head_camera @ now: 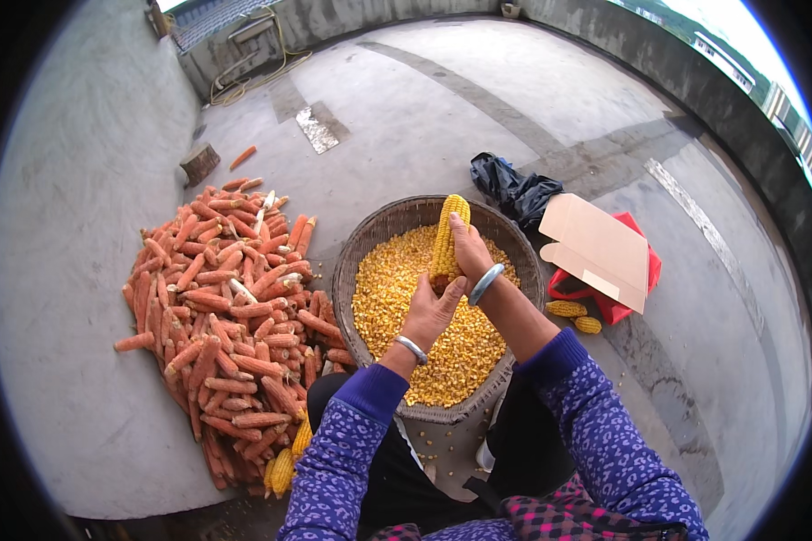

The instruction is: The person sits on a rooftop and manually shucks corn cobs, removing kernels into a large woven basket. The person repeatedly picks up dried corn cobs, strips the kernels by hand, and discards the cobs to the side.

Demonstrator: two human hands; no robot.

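Both hands hold one ear of yellow corn point(448, 237) over a round wicker basket point(352, 253). My right hand point(470, 251) grips the ear along its right side, thumb on the kernels. My left hand point(431, 308) is at its lower end, where some reddish cob shows; its fingers are partly hidden. Loose yellow corn kernels point(392, 270) fill much of the basket beneath the hands. A large heap of bare reddish corn cobs point(230, 311) lies left of the basket. A few unshelled ears of corn point(282, 470) lie at the heap's lower edge, by my left sleeve.
Right of the basket lie a black plastic bag point(514, 189), a flat piece of cardboard point(595, 247) on a red bag point(653, 264), and two corn ears point(566, 309). A wood block point(200, 163) stands by the left wall. A hose point(243, 86) lies at the back.
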